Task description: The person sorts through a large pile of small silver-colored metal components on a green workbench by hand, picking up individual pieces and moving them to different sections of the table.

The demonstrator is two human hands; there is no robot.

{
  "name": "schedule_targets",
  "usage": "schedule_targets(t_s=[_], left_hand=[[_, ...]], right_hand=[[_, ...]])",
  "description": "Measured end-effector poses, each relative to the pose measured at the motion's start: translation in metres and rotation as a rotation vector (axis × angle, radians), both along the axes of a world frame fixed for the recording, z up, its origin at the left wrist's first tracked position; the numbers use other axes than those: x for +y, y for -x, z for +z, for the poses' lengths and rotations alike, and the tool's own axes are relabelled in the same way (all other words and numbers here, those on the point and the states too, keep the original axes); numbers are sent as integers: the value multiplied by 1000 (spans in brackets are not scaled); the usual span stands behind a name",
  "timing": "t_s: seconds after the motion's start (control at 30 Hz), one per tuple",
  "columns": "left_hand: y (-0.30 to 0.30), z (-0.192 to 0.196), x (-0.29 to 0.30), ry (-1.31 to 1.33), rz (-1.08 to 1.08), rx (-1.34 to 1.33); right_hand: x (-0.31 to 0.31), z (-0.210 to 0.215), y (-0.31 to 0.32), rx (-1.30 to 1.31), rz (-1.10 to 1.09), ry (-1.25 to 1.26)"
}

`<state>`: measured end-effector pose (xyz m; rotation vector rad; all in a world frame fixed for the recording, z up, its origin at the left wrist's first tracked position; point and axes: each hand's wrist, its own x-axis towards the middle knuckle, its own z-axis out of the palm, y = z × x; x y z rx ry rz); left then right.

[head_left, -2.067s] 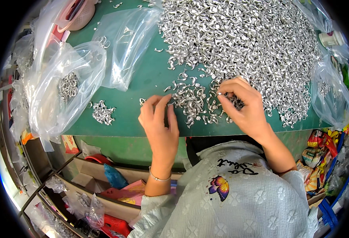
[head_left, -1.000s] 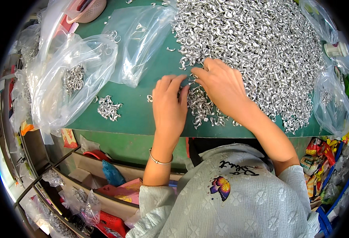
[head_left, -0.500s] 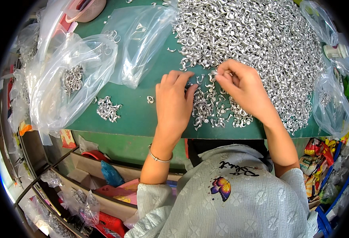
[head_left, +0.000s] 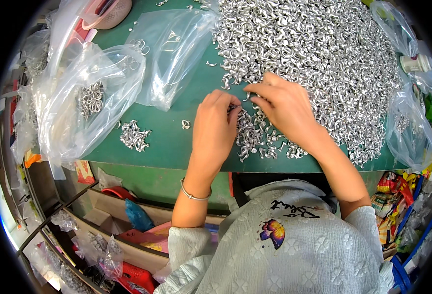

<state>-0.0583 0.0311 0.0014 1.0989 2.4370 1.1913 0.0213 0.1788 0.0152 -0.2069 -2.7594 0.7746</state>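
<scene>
My left hand is closed in a pinch at the front of the table, with a small curved silver metal piece partly hidden between thumb and fingers. Just right of it, my right hand has thumb and forefinger closing on another small curved metal piece. A loose group of the same silver pieces lies below and between the hands. Behind and to the right spreads a large heap of them. The exact shape of the piece in my left fingers cannot be made out.
Clear plastic bags lie on the green table, one holding silver rings. A small pile of pieces and a single ring-like piece lie left. A pink basket stands far left; open drawers sit below.
My right hand has moved left from the edge of the heap, closer to my left hand, and its fingertips now meet a piece there. My left fingers have drawn together into a pinch.
</scene>
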Motion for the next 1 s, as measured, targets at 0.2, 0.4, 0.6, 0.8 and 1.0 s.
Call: schedule_targets(t_s=[0.2,0.4,0.6,0.8,1.0], left_hand=[[-4,8,-8,-41,41,59],[-3,3,-14,39,-28,157],[2,8,-7,97,-49,93],[6,10,-9,-7,-25,-149],[8,2,-20,-167,134,-462]], right_hand=[[5,0,2,-27,44,140],[18,23,-13,-27,-16,1786],[15,13,-10,-289,-110,1165],[4,10,-12,-180,-90,516],[0,20,-10,-261,-142,578]])
